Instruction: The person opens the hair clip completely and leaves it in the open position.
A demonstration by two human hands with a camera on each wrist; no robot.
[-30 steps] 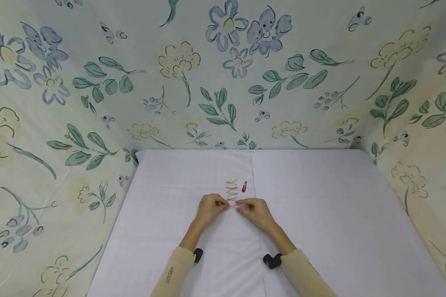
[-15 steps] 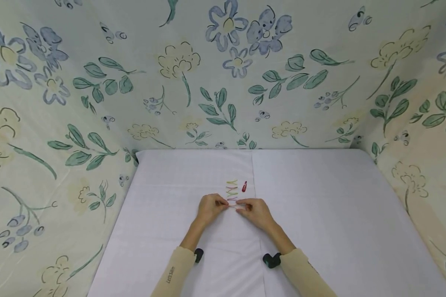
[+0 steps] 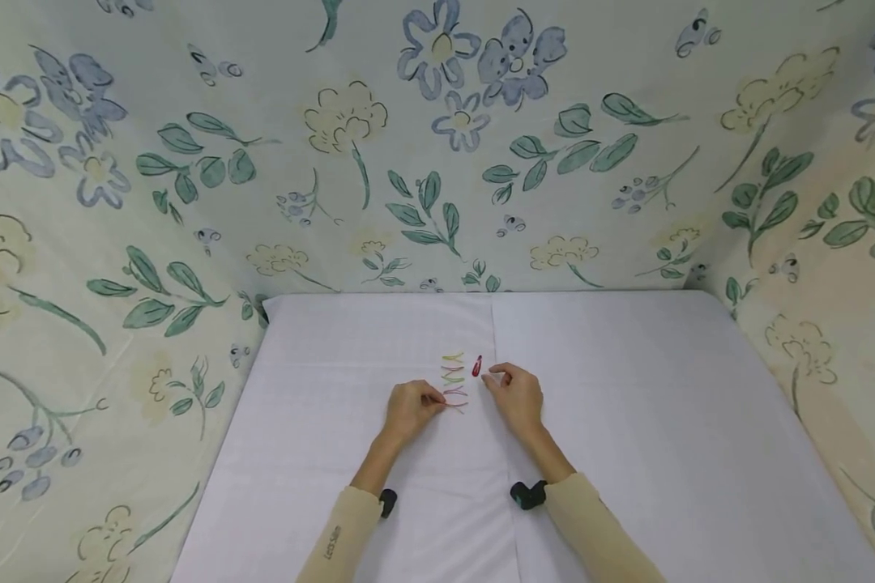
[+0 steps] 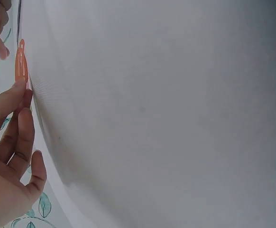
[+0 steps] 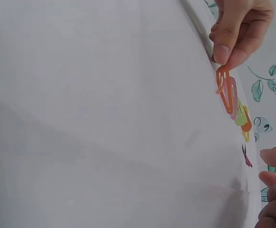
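My left hand (image 3: 411,411) pinches one end of an orange snap hair clip (image 4: 21,64) between thumb and forefinger, low at the near end of a column of clips. The clip's legs stand apart. In the right wrist view a pink clip (image 5: 234,95), a green clip (image 5: 241,114), an orange one (image 5: 247,125) and a yellow clip (image 5: 245,136) lie beyond it in line. Just right of the column is a dark red clip (image 3: 477,366). Close to it hovers my right hand (image 3: 519,402), thumb and forefinger apart, holding nothing.
White cloth (image 3: 627,437) covers the table, with a crease (image 3: 495,340) running down near the middle. Floral fabric (image 3: 423,146) hangs behind and at both sides. A black wrist device (image 3: 528,495) sits at the right cuff, another (image 3: 388,503) at the left.
My right hand has let go of the orange clip and moved up and right, beside the red clip. The left hand keeps its pinch on the orange clip. The head view has shifted slightly.
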